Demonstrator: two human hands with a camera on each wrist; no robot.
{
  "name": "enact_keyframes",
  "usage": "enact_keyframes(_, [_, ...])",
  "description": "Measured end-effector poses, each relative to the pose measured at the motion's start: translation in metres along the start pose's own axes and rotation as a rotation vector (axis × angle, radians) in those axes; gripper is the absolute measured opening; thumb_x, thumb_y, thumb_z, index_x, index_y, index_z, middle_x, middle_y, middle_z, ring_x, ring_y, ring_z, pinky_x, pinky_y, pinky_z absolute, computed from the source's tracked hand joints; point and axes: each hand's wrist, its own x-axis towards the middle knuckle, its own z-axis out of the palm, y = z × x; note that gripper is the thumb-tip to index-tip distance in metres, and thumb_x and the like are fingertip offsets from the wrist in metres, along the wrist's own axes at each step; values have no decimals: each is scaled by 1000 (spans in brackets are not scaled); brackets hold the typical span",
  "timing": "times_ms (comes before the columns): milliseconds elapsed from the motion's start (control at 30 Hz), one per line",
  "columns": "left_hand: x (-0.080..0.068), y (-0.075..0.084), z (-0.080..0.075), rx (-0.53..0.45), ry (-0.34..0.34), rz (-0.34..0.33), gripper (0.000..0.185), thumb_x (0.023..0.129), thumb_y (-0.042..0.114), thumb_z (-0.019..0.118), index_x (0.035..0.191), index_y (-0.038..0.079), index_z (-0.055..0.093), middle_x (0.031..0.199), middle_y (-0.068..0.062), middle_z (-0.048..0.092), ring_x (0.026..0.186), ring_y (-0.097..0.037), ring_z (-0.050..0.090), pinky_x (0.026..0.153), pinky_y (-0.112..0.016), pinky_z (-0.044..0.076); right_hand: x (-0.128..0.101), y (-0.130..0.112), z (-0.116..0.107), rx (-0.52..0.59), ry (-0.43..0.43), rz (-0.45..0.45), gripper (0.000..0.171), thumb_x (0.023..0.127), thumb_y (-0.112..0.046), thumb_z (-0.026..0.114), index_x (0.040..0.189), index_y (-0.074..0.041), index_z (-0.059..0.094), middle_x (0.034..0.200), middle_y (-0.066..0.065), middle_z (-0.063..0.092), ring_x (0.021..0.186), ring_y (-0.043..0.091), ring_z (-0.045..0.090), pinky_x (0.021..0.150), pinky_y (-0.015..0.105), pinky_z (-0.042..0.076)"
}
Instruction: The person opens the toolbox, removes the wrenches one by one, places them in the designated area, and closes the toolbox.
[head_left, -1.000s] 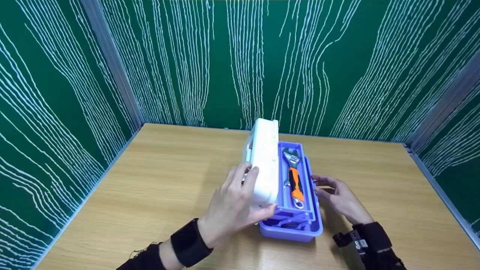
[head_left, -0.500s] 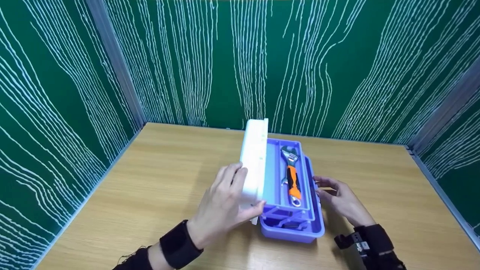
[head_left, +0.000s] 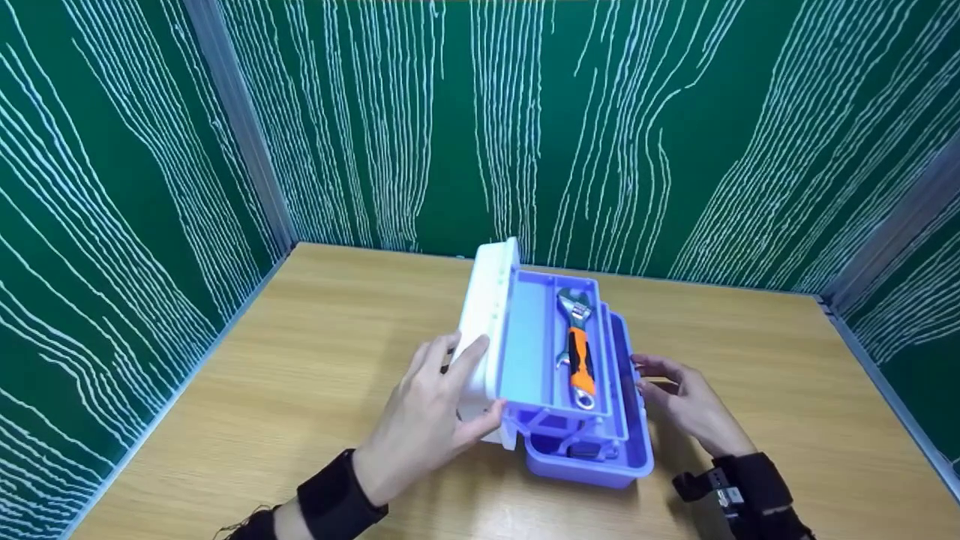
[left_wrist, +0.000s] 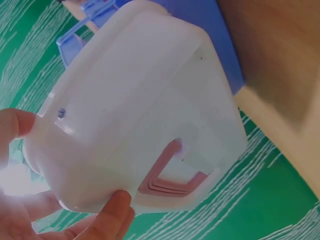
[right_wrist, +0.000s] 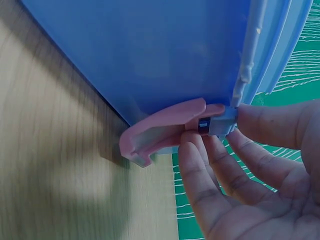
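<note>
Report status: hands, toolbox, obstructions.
Left hand grips white lid, raised on edge. Right hand fingers on pink latch at purple toolbox side. Wrench in tray. Nothing obstructing.

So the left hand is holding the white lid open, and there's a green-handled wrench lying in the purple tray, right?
Not quite: the wrench has an orange handle, not green, as the head view shows. The rest holds: the left hand holds the white lid open, and the wrench lies in the purple tray.
</note>
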Motion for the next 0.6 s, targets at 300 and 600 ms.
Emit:
enact_keyframes(300, [-11, -11, -3, -7, -26, -36, 69, 92, 49, 67, 146, 10, 51, 135, -17, 57, 118, -26, 57, 93, -35, 59, 2, 0, -2, -12, 1, 5, 50, 101, -20, 58, 148, -8, 46, 142, 19, 54, 133, 36, 51, 112, 51, 43])
enact_keyframes(600, [-26, -26, -7, -70, -87, -115, 68, 96, 45, 64, 147, 4, 48, 142, -25, 55, 127, -37, 59, 99, -48, 54, 1, -2, 0, -23, -10, 13, 49, 102, -17, 57, 149, -10, 46, 142, 19, 54, 132, 36, 52, 107, 39, 48])
